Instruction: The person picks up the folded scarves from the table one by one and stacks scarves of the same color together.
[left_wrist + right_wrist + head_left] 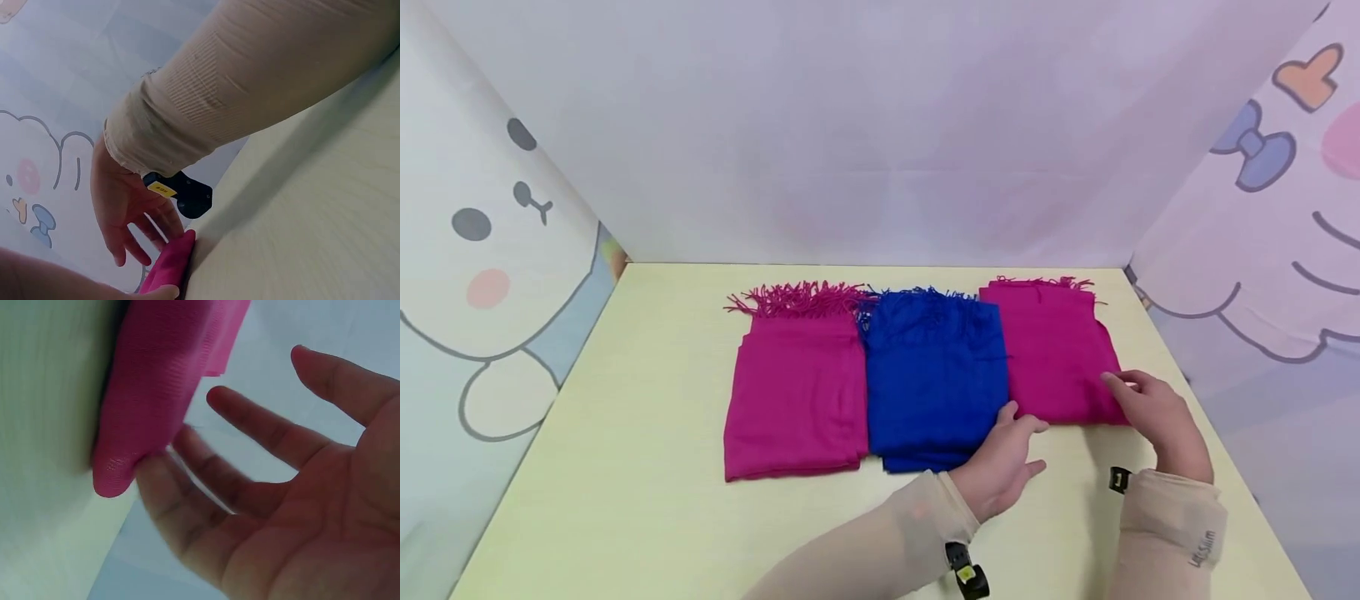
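Observation:
Three folded fringed scarves lie side by side: a magenta one (797,400) at left, a blue one (936,375) in the middle, and another magenta one (1052,350) at right. My left hand (996,467), fingers spread, is at the blue scarf's lower right corner, by the right scarf's near edge. My right hand (1161,421) is at the right scarf's lower right corner. In the right wrist view its loosely bent fingers (212,475) touch the side of the magenta fold (150,394), thumb held apart. The left wrist view shows the same fold (172,262) between both hands.
The scarves lie on a pale yellow table (625,433). A white cloth wall (880,150) rises along the back, and cartoon-printed panels (482,250) stand at both sides. The left scarf's fringe (805,298) reaches against the blue scarf.

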The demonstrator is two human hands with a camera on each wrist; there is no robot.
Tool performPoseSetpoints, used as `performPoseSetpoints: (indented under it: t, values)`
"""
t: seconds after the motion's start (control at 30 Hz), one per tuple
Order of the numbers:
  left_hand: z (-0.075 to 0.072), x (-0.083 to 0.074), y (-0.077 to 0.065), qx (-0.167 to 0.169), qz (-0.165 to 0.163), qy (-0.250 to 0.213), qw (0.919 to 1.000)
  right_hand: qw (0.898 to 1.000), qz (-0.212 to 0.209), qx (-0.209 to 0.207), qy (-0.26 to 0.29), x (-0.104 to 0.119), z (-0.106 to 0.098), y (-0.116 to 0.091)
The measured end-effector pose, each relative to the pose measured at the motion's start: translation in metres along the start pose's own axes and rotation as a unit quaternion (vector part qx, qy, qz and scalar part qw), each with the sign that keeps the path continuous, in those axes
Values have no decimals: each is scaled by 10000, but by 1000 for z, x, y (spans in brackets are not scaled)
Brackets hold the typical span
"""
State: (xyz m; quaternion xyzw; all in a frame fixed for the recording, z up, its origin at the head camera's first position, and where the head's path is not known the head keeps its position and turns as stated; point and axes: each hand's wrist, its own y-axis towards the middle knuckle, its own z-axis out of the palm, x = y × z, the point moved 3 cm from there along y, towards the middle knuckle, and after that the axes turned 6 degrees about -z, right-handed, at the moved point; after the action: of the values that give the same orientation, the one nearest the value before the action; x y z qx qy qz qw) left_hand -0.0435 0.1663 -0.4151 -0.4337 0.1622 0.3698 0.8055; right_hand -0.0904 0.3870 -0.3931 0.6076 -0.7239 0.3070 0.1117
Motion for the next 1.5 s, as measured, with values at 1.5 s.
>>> performPoseSetpoints:
  t: [1.5]
  values:
    - [12,-13,54,-38,172,-157,9997,9806,616,-199,1849,-22,12,11]
